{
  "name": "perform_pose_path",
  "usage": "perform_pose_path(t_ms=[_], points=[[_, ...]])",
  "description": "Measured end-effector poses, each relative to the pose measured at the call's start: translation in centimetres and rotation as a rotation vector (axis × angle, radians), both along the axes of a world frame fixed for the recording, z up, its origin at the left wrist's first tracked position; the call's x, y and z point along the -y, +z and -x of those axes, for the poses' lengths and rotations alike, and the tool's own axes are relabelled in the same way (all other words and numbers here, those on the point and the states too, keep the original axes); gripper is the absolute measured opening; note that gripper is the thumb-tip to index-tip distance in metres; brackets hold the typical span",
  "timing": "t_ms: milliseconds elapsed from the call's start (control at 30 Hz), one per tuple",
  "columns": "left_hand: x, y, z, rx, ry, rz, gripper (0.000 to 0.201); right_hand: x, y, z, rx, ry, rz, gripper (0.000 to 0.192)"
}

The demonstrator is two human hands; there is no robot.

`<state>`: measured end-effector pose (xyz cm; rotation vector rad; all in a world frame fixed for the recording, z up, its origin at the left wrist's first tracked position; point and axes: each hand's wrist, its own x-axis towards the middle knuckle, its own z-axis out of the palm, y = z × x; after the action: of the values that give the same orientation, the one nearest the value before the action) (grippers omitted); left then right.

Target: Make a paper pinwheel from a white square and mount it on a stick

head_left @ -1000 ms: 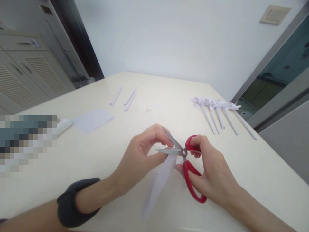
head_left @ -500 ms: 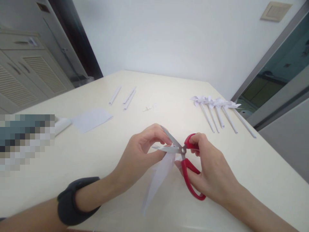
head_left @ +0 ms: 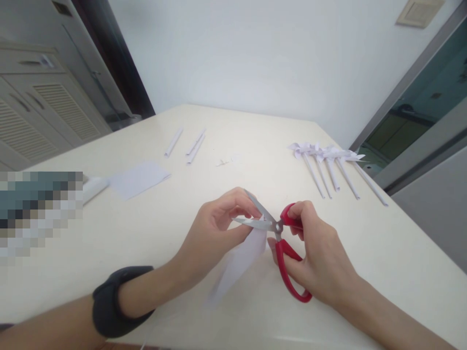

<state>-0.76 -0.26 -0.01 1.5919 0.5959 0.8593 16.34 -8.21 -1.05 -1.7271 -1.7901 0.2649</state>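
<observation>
My right hand (head_left: 321,257) grips red-handled scissors (head_left: 282,243), fingers through the loops, blades parted and pointing left. My left hand (head_left: 215,233) pinches the top of a folded white paper piece (head_left: 241,260) that hangs down toward me. The blades straddle the paper's upper corner beside my left fingertips. A black band (head_left: 116,301) wraps my left wrist. Both hands hover just above the cream table (head_left: 146,228).
Several white paper pinwheels on rolled sticks (head_left: 330,165) lie at the far right. Three rolled paper sticks (head_left: 186,143) lie at the far left-centre, small scraps (head_left: 222,163) beside them. A flat white sheet (head_left: 138,179) and a white tube (head_left: 94,188) sit at left. Cabinets stand beyond.
The scissors and both hands stay almost in place. The hanging paper has swung slightly, its lower tip now shorter and further left.
</observation>
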Motion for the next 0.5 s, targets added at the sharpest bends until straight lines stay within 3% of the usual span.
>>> perform_pose_path(t_ms=[300,500], points=[[0.18,-0.16,-0.14,0.030,-0.005,0.156,0.006,-0.01,0.01,0.16,0.006,-0.038,0.005,0.033],[0.10,-0.52,-0.02,0.075,-0.053,0.159,0.006,0.01,0.50,0.14,-0.003,-0.061,0.006,0.029]])
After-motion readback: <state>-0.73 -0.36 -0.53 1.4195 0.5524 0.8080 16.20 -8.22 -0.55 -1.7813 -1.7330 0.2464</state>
